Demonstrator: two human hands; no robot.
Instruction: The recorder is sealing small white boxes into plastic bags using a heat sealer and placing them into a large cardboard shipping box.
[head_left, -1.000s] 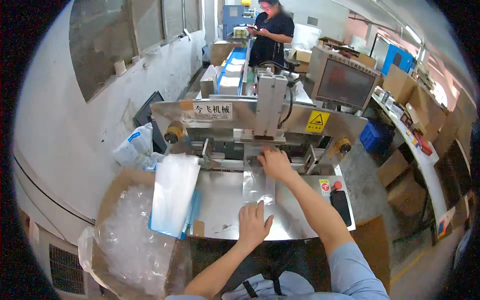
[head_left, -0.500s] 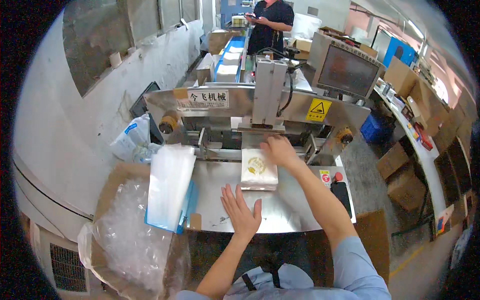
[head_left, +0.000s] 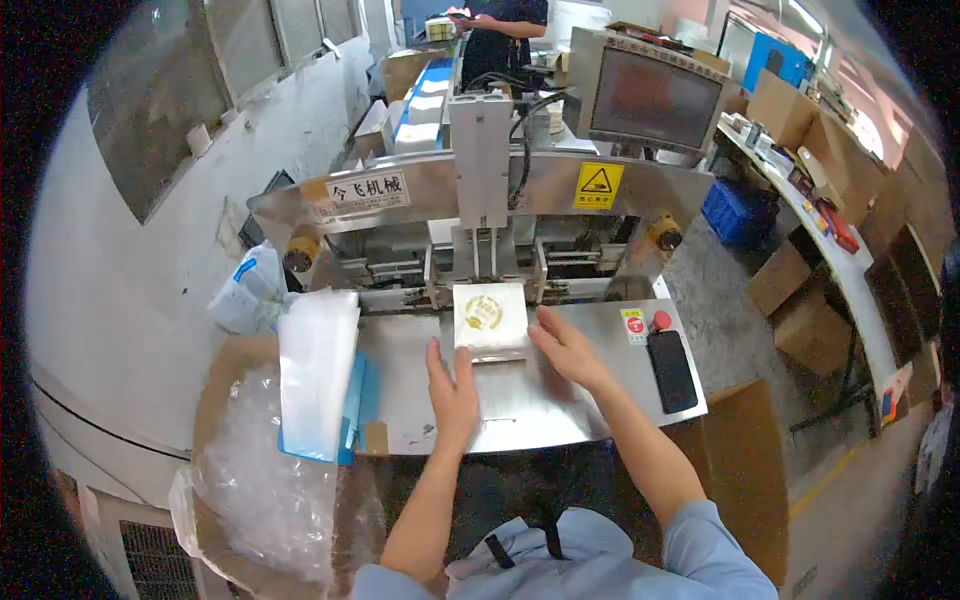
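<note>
A square stack of white paper napkins [head_left: 490,318] with a round gold print lies on the metal worktop [head_left: 400,345], against the machine's opening. My left hand [head_left: 455,405] is at the stack's near left corner, fingers apart and pointing away from me; whether the thumb touches the stack I cannot tell. Beside its right side is my right hand [head_left: 567,350], fingers stretched toward the stack and holding nothing. Behind the napkins, two thin rods [head_left: 486,252] hang below the machine's upright metal block [head_left: 481,160].
Clear plastic sleeves [head_left: 318,370] lie on a blue holder [head_left: 362,405] at left, above a carton of clear bags [head_left: 265,480]. A black phone [head_left: 671,372] and red button [head_left: 662,320] are at right. A screen [head_left: 655,97] and a person [head_left: 500,50] are beyond.
My right hand has drawn back from the far right of the stack to its right side. My left hand has come nearer to the stack. Rods now show beneath the upright block.
</note>
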